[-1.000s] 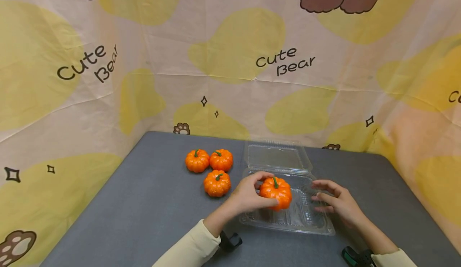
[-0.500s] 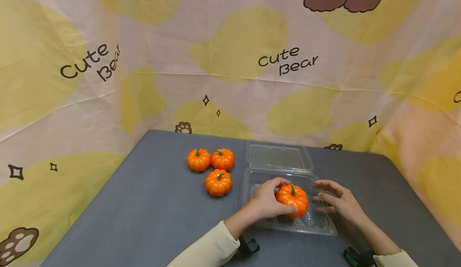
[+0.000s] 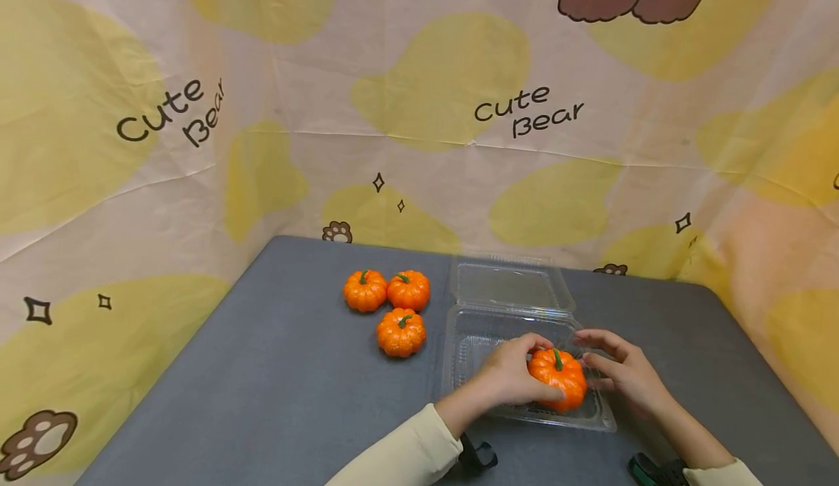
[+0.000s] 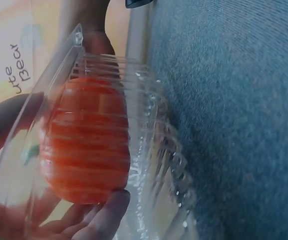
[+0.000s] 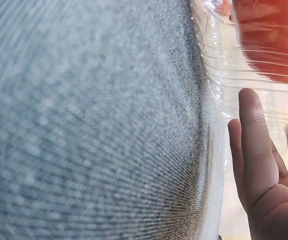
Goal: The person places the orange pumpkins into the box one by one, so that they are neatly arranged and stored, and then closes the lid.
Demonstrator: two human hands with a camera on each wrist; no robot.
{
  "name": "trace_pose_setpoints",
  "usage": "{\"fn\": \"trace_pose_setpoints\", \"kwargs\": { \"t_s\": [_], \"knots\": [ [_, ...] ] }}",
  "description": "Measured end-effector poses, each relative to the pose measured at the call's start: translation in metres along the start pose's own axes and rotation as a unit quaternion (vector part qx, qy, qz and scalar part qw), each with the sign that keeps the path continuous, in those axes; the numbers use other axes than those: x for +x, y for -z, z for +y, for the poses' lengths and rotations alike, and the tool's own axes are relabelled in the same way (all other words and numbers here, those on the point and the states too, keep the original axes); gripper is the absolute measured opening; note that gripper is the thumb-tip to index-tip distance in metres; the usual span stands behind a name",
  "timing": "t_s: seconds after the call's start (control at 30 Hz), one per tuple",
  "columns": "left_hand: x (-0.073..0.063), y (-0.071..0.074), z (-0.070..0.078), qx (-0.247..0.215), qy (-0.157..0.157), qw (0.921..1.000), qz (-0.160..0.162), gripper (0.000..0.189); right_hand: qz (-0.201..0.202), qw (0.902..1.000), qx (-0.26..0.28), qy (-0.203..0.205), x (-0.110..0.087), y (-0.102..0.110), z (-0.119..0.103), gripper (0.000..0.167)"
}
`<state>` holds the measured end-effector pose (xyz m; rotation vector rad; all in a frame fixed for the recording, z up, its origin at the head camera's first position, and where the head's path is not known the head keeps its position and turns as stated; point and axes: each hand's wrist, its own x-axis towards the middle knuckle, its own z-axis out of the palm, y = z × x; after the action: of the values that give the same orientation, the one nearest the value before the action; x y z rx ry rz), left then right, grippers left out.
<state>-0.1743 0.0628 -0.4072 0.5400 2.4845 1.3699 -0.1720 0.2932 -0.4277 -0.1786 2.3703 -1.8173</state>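
My left hand (image 3: 514,375) grips a small orange pumpkin (image 3: 565,382) with a green stem, thumb on the near side and fingers on the far side. The pumpkin is inside the right front part of a clear plastic clamshell box (image 3: 467,351). In the left wrist view the pumpkin (image 4: 86,142) shows through the box's ribbed wall (image 4: 156,100). My right hand (image 3: 629,373) is at the box's right side, its fingers loosely extended with fingertips right at the rim. In the right wrist view those fingers (image 5: 256,145) lie alongside the clear wall.
Three more orange pumpkins (image 3: 365,291), (image 3: 409,291), (image 3: 401,333) stand grouped on the grey table (image 3: 295,369), left of the box. The box's lid (image 3: 507,285) lies folded open toward the back. A printed cloth (image 3: 419,107) hangs behind the table and at both sides.
My left hand has carried the pumpkin rightward and toward me across the box, lower into its right front part. The right hand has stayed at the box's right side.
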Motion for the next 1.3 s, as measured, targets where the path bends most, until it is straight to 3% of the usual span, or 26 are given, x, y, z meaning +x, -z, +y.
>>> {"fn": "trace_pose_setpoints", "kwargs": {
  "t_s": [0.37,0.67,1.3],
  "knots": [
    [0.0001,-0.0058,0.0013,0.01,0.018,0.9998,-0.009,0.058,0.0,0.9999,-0.006,-0.009,-0.0014,-0.0006,0.0018,0.046],
    [-0.0005,-0.0047,0.0015,0.024,0.022,0.9992,-0.025,0.058,-0.01,0.9999,0.007,-0.001,-0.0014,0.0006,0.0028,0.044],
    [0.0013,-0.0069,-0.0013,0.062,0.026,0.9974,-0.027,0.058,-0.018,0.9998,0.011,0.007,-0.0018,-0.0011,0.0021,0.043]
  ]
}}
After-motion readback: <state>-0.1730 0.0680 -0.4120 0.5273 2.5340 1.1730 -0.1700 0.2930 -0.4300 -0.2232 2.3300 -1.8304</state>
